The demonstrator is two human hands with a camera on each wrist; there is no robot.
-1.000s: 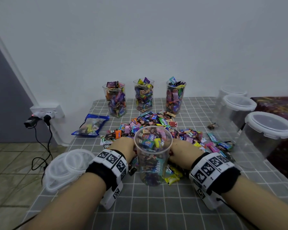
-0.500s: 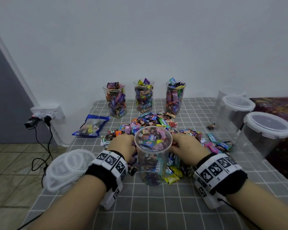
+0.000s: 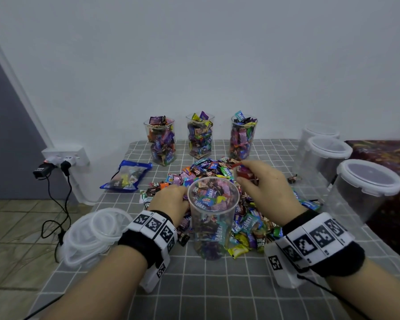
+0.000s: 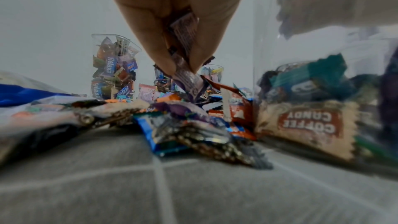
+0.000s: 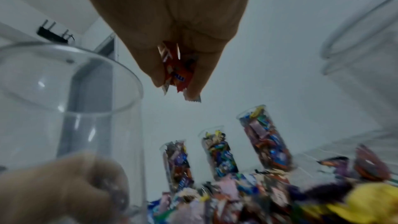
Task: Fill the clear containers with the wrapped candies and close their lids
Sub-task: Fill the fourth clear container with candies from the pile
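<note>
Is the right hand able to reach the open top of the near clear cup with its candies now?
Probably yes. The right hand holds red candies raised beside the rim of the near cup; the cup has no lid, and nothing stands between them.

bare forearms; black wristbands (image 3: 148, 241) with white square-coded marker blocks; thin black cable (image 3: 333, 294) at right wrist.

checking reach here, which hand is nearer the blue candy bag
Left. The left hand is low in the candy pile, on the blue candy bag's side of the clear container; the right hand is raised beyond it.
</note>
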